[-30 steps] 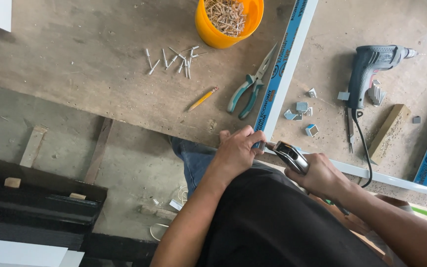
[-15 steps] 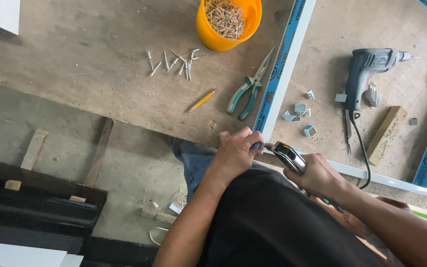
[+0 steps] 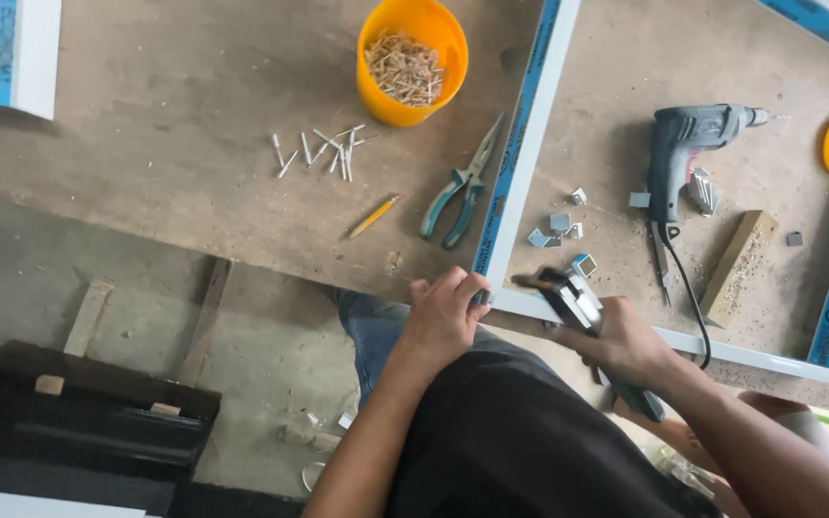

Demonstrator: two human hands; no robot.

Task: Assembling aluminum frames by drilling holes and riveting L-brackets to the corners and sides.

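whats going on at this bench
A person stands at a wooden workbench. Their left hand grips the corner of a white frame, while the right hand holds a hand riveter against that corner. Pliers, a drill and an orange cup of rivets lie nearby.

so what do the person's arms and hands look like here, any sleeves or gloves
Both arms are bare from the elbow down, with no sleeves showing on the forearms. The left hand and the right hand wear no gloves, and no rings, watch or bands can be made out. The person wears a black top and blue jeans.
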